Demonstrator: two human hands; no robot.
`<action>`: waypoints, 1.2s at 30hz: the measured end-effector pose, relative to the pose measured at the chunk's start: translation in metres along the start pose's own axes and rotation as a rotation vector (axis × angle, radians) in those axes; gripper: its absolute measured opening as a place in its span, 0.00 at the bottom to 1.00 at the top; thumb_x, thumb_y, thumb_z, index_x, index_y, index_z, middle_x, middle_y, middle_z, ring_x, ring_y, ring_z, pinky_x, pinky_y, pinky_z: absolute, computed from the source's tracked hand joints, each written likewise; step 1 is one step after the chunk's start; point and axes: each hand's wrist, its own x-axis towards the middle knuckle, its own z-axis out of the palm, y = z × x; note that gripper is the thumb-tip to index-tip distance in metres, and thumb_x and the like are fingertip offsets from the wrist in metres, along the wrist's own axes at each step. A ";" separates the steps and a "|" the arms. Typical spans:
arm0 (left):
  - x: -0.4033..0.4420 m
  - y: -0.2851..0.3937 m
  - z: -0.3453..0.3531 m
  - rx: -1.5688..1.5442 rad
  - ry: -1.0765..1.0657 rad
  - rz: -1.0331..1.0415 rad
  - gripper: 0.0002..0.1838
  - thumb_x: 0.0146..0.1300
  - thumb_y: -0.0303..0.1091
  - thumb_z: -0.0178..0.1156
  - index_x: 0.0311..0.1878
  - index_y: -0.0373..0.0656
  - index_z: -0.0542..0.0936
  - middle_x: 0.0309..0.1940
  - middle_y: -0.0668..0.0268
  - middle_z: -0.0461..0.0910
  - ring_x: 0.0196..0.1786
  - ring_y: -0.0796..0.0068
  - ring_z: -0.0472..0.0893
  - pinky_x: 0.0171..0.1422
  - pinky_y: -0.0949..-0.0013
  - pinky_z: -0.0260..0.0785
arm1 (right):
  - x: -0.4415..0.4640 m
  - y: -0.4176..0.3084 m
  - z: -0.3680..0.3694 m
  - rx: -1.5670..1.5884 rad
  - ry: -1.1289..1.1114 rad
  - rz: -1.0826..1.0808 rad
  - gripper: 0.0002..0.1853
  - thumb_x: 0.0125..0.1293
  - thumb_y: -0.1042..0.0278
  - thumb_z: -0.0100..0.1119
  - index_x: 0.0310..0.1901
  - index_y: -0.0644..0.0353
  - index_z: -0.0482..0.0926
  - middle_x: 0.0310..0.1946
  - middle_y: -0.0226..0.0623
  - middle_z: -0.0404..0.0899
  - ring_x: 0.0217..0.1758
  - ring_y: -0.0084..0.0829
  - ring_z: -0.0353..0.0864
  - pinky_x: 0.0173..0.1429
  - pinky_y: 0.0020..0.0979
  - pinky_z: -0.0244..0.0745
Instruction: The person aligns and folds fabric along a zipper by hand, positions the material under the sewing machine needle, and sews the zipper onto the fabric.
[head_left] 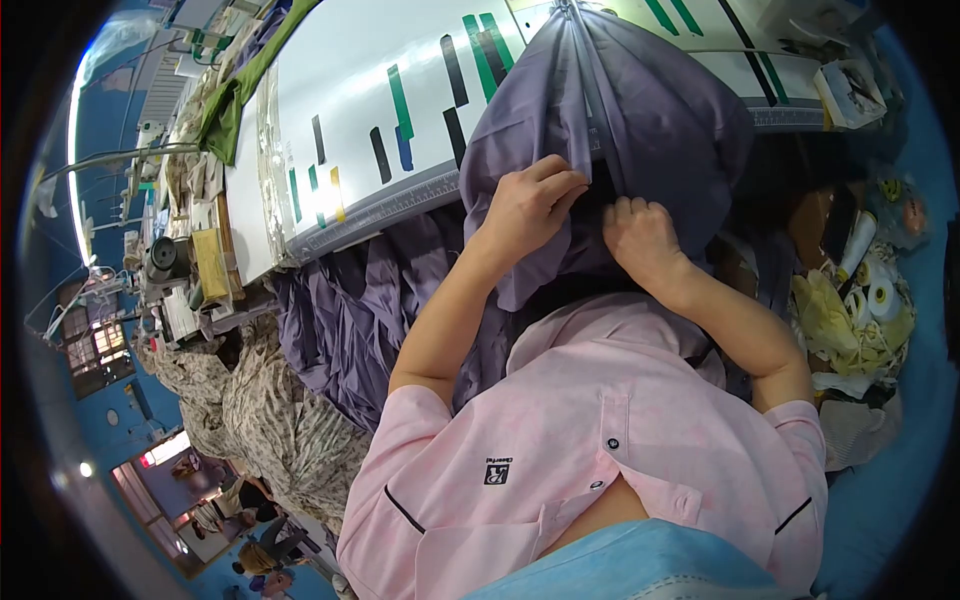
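Note:
A purple-grey cloth (660, 130) drapes over the front of the white table, its folds drawn together to a narrow point at the top of the view. My left hand (530, 205) pinches an edge of this cloth between thumb and fingers, near a dark gap between two hanging parts. Just to the right and slightly lower, my right hand (645, 238) has its fingers curled closed on the cloth's other edge. The two hands are a short distance apart, in front of my body. What lies under the fingertips is partly hidden.
The white table (330, 90) bears green, black, blue and yellow strips and a ruler (370, 205) along its front. More purple cloth (350, 310) and patterned cloth (260, 400) hang at left. Thread spools (882, 295) and a small white box (850, 95) are at right. People sit far back, lower left.

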 end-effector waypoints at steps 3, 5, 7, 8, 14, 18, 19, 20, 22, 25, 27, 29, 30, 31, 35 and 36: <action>0.007 0.016 0.001 0.089 0.051 0.054 0.08 0.54 0.21 0.68 0.38 0.40 0.84 0.35 0.63 0.80 0.30 0.62 0.83 0.31 0.64 0.74 | -0.008 0.001 -0.017 0.072 0.078 -0.013 0.02 0.51 0.69 0.60 0.24 0.53 0.77 0.23 0.30 0.75 0.29 0.27 0.79 0.30 0.27 0.72; 0.012 0.021 0.005 0.145 0.010 0.075 0.08 0.54 0.22 0.66 0.38 0.40 0.84 0.40 0.64 0.81 0.30 0.63 0.83 0.31 0.64 0.75 | -0.011 0.000 -0.030 0.090 0.122 -0.023 0.02 0.49 0.70 0.60 0.24 0.54 0.77 0.23 0.30 0.74 0.28 0.27 0.78 0.30 0.26 0.72; 0.014 0.023 0.010 0.205 -0.049 0.093 0.09 0.54 0.22 0.65 0.39 0.40 0.84 0.44 0.64 0.82 0.31 0.63 0.84 0.31 0.64 0.76 | -0.011 0.000 -0.038 0.100 0.152 -0.012 0.02 0.49 0.70 0.61 0.24 0.54 0.77 0.23 0.29 0.72 0.28 0.26 0.76 0.30 0.26 0.72; 0.013 0.021 0.013 0.240 -0.088 0.101 0.09 0.54 0.22 0.65 0.40 0.40 0.83 0.46 0.64 0.82 0.32 0.63 0.84 0.31 0.64 0.77 | -0.012 0.001 -0.040 0.105 0.168 -0.007 0.02 0.49 0.70 0.61 0.24 0.54 0.77 0.23 0.29 0.72 0.28 0.26 0.76 0.30 0.26 0.72; 0.012 0.014 0.024 0.270 -0.159 0.111 0.12 0.53 0.23 0.63 0.43 0.39 0.83 0.49 0.64 0.83 0.33 0.63 0.85 0.32 0.65 0.78 | -0.013 0.004 -0.037 0.152 0.175 -0.026 0.03 0.49 0.70 0.61 0.25 0.54 0.77 0.23 0.29 0.71 0.29 0.26 0.76 0.31 0.26 0.73; 0.012 0.012 0.027 0.265 -0.161 0.141 0.14 0.52 0.24 0.63 0.44 0.38 0.82 0.51 0.63 0.82 0.34 0.63 0.85 0.32 0.66 0.78 | -0.012 0.007 -0.045 0.241 0.234 -0.042 0.03 0.49 0.72 0.61 0.26 0.55 0.76 0.23 0.29 0.70 0.27 0.26 0.75 0.30 0.27 0.73; 0.011 0.011 0.027 0.280 -0.158 0.161 0.14 0.52 0.25 0.62 0.44 0.37 0.82 0.51 0.62 0.82 0.34 0.64 0.85 0.32 0.66 0.78 | -0.011 0.008 -0.045 0.271 0.251 -0.039 0.03 0.49 0.72 0.61 0.25 0.56 0.75 0.23 0.29 0.70 0.27 0.26 0.75 0.29 0.27 0.73; 0.010 0.012 0.028 0.294 -0.157 0.181 0.14 0.52 0.25 0.62 0.44 0.36 0.82 0.51 0.62 0.82 0.34 0.65 0.85 0.32 0.67 0.78 | -0.011 0.009 -0.045 0.300 0.267 -0.034 0.04 0.50 0.73 0.61 0.25 0.56 0.75 0.23 0.30 0.70 0.26 0.26 0.74 0.29 0.27 0.74; 0.010 0.014 0.028 0.340 -0.164 0.226 0.14 0.51 0.27 0.61 0.43 0.35 0.82 0.51 0.60 0.81 0.33 0.68 0.85 0.32 0.68 0.78 | -0.012 0.012 -0.046 0.345 0.284 -0.028 0.04 0.49 0.74 0.61 0.25 0.57 0.74 0.22 0.30 0.69 0.25 0.26 0.74 0.28 0.27 0.73; 0.010 0.017 0.027 0.431 -0.175 0.288 0.15 0.50 0.28 0.60 0.42 0.34 0.81 0.51 0.58 0.80 0.31 0.73 0.84 0.31 0.70 0.77 | -0.014 0.014 -0.048 0.427 0.273 -0.030 0.05 0.50 0.76 0.61 0.27 0.60 0.74 0.22 0.34 0.68 0.25 0.30 0.74 0.28 0.30 0.73; 0.009 0.014 0.032 0.472 -0.160 0.328 0.15 0.49 0.29 0.60 0.42 0.34 0.81 0.49 0.56 0.80 0.30 0.76 0.83 0.30 0.71 0.77 | -0.014 0.017 -0.049 0.462 0.275 -0.034 0.06 0.50 0.76 0.61 0.28 0.60 0.73 0.22 0.33 0.68 0.25 0.31 0.74 0.28 0.31 0.72; 0.008 0.011 0.034 0.474 -0.105 0.383 0.15 0.47 0.29 0.61 0.40 0.34 0.82 0.48 0.56 0.81 0.29 0.77 0.81 0.29 0.72 0.75 | -0.014 0.020 -0.050 0.476 0.295 -0.040 0.06 0.49 0.76 0.61 0.28 0.58 0.73 0.21 0.30 0.67 0.24 0.28 0.73 0.27 0.29 0.72; 0.008 0.009 0.035 0.474 -0.077 0.410 0.15 0.47 0.30 0.61 0.39 0.34 0.82 0.47 0.56 0.81 0.28 0.77 0.81 0.28 0.72 0.75 | -0.015 0.020 -0.049 0.487 0.306 0.008 0.08 0.49 0.75 0.62 0.31 0.58 0.74 0.24 0.31 0.68 0.27 0.30 0.74 0.31 0.31 0.73; 0.008 0.008 0.035 0.451 -0.052 0.417 0.15 0.46 0.30 0.61 0.39 0.35 0.82 0.46 0.57 0.81 0.27 0.77 0.80 0.28 0.73 0.74 | -0.016 0.020 -0.047 0.498 0.316 0.057 0.10 0.49 0.75 0.62 0.34 0.59 0.75 0.26 0.32 0.70 0.30 0.32 0.75 0.35 0.33 0.74; 0.007 0.002 0.038 0.368 -0.064 0.435 0.15 0.44 0.30 0.62 0.38 0.35 0.82 0.45 0.57 0.82 0.26 0.78 0.78 0.26 0.73 0.72 | 0.003 0.027 -0.040 0.410 0.424 0.191 0.20 0.50 0.73 0.66 0.48 0.56 0.78 0.43 0.37 0.74 0.51 0.40 0.75 0.56 0.44 0.72; 0.007 0.000 0.037 0.354 -0.099 0.440 0.15 0.44 0.30 0.62 0.38 0.35 0.82 0.46 0.58 0.82 0.25 0.78 0.78 0.26 0.73 0.72 | 0.009 0.031 -0.034 0.395 0.448 0.174 0.21 0.51 0.73 0.66 0.50 0.54 0.79 0.47 0.37 0.73 0.55 0.42 0.73 0.60 0.46 0.68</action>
